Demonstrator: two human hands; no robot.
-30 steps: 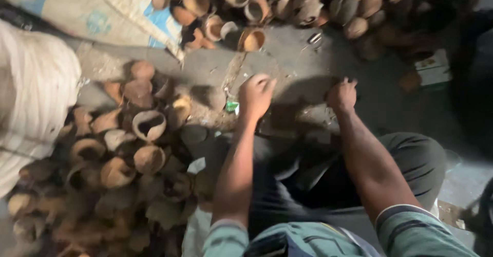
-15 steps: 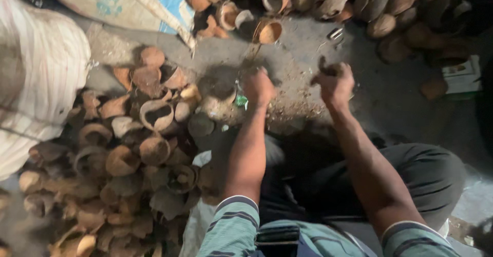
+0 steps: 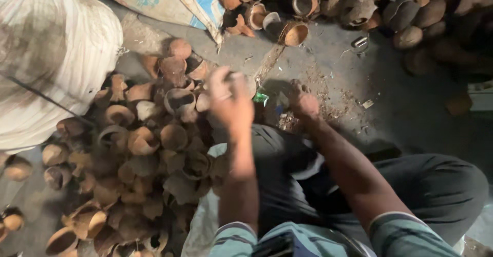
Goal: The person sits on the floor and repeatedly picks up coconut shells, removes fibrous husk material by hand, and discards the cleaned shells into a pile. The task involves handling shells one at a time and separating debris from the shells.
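I sit on the floor with a heap of brown coconut shell halves and pieces [image 3: 154, 149] at my left. My left hand [image 3: 231, 100] is blurred at the right edge of the heap, its fingers curled on a pale coconut shell [image 3: 250, 86]. My right hand [image 3: 304, 103] rests as a closed fist on the grey floor among shell crumbs [image 3: 328, 95]. I cannot see whether anything is inside that fist. A small green scrap [image 3: 261, 97] lies on the floor between the two hands.
A big white sack [image 3: 46, 67] bulges at the left. A printed woven bag [image 3: 169, 0] lies at the top. More shell halves [image 3: 318, 2] are piled along the far side. A small metal piece [image 3: 359, 42] lies on the floor. My dark-trousered knee [image 3: 441, 185] is at the right.
My left hand has swung left toward the heap and now blurs with motion. My right hand has dropped from in front of me down to the floor, closer to my body.
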